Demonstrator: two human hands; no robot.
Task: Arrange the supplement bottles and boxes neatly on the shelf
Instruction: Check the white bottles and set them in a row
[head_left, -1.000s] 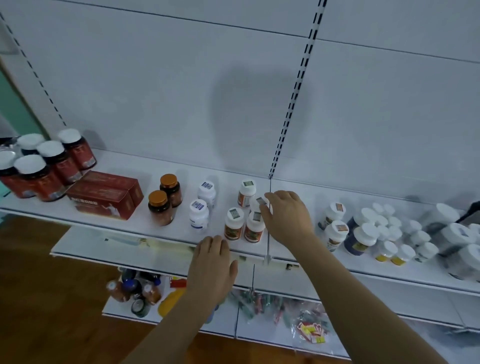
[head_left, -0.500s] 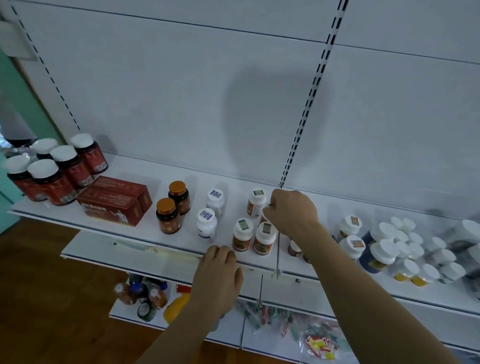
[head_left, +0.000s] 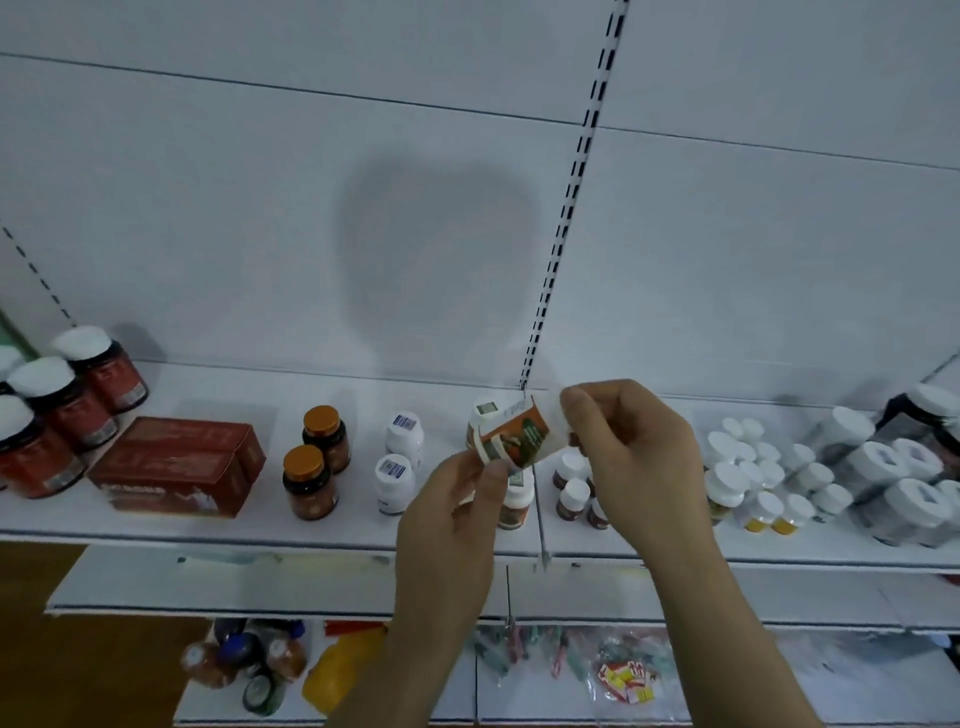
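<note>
Hands meet above the white shelf (head_left: 156, 525): the right hand (head_left: 631, 447) curls round the white cap end of a tilted orange-labelled bottle (head_left: 519, 434), while the left hand (head_left: 452, 514) pinches its base. Left of them stand amber bottles (head_left: 311, 480) and red boxes (head_left: 176, 467); right, white-capped bottles (head_left: 748, 467). Label writing is too blurred to read.

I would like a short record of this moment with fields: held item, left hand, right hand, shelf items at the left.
held item: orange-label bottle, tilted sideways above the shelf
left hand: left hand pinches its bottom end
right hand: right hand grips its white cap end
shelf items at the left: red boxes, two orange-capped dark bottles, two white bottles
</note>
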